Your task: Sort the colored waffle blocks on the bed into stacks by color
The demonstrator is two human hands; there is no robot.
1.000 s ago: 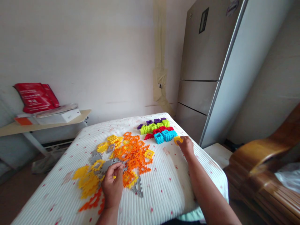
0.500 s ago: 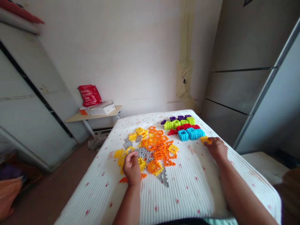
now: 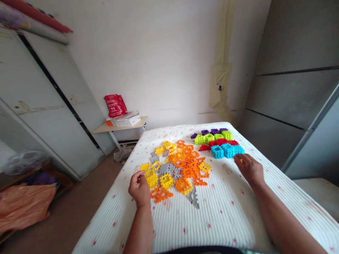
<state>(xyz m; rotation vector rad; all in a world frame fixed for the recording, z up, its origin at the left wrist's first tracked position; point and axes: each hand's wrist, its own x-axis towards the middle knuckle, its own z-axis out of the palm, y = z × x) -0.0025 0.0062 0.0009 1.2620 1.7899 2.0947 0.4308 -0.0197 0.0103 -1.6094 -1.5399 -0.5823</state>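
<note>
My left hand (image 3: pixel 139 188) is closed with curled fingers at the left edge of the loose pile; what it holds, if anything, is hidden. Just beyond its fingertips lie yellow interlocking plastic pieces (image 3: pixel 152 179). Orange pieces (image 3: pixel 185 157) and grey pieces (image 3: pixel 169 170) spread across the middle of the bed. My right hand (image 3: pixel 250 171) is over on the right, its fingers closed down on a yellow piece, mostly hidden under them. Right by those fingertips stands a row of blue pieces (image 3: pixel 229 150), with red pieces (image 3: pixel 212 144) behind it.
Lime green pieces (image 3: pixel 208 138) and purple pieces (image 3: pixel 215 131) form rows farther back. The ribbed, dotted sheet (image 3: pixel 196 233) covers the bed. A small table (image 3: pixel 143 121) at the back left bears a red bag (image 3: pixel 115 106) and a white box (image 3: pixel 131 120). Cabinets flank both sides.
The view has turned a little to the left. My left hand has drawn back leftward off the pile, uncovering yellow and orange pieces. My right hand stays beside the blue row, covering more of the yellow piece.
</note>
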